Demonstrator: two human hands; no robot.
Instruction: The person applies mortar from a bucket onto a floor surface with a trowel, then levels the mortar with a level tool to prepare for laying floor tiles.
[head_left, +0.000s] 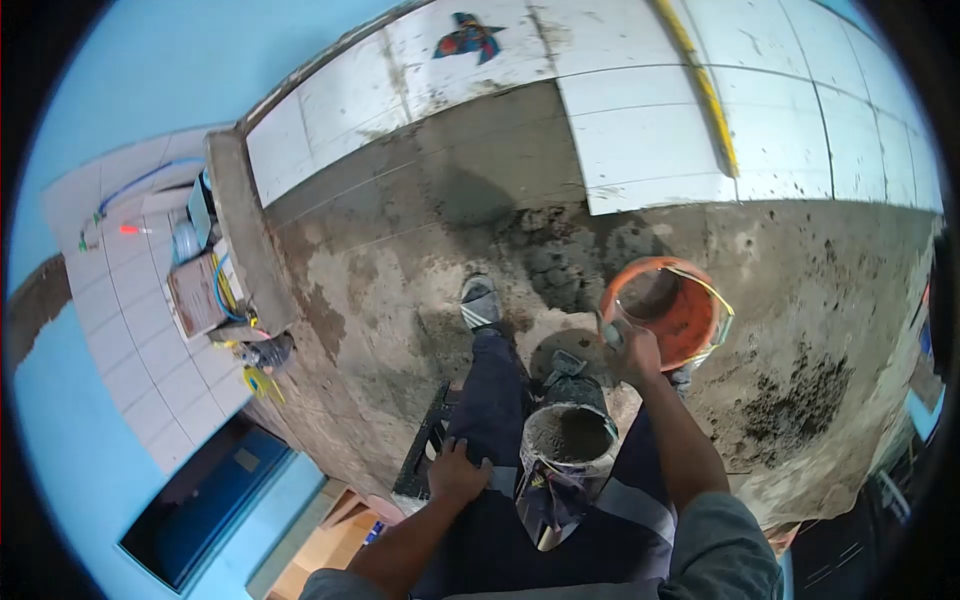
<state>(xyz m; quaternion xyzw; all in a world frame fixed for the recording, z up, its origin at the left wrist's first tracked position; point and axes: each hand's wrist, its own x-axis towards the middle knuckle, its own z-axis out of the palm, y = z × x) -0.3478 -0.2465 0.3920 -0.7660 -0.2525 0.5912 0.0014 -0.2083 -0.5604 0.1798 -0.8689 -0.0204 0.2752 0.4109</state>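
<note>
right hand (637,352) nearer, curled at orange bucket's (696,325) left rim, centre-right; can't tell its hold. left hand (460,472) spread on thigh (492,415).

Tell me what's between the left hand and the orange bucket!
Head view: after the left hand come the left leg, a smaller bucket with grey mix, then the right hand at the orange bucket.

We are viewing an evenly lit scene, brightest on the white tiles (640,150) and duller across the cement surface (380,260), where a soft shadow (470,195) is falling beyond the shoe (480,302). We are seeing the orange bucket (692,325) fairly clearly, while the lens is bowing straight lines and blackening the rounded edges.
</note>
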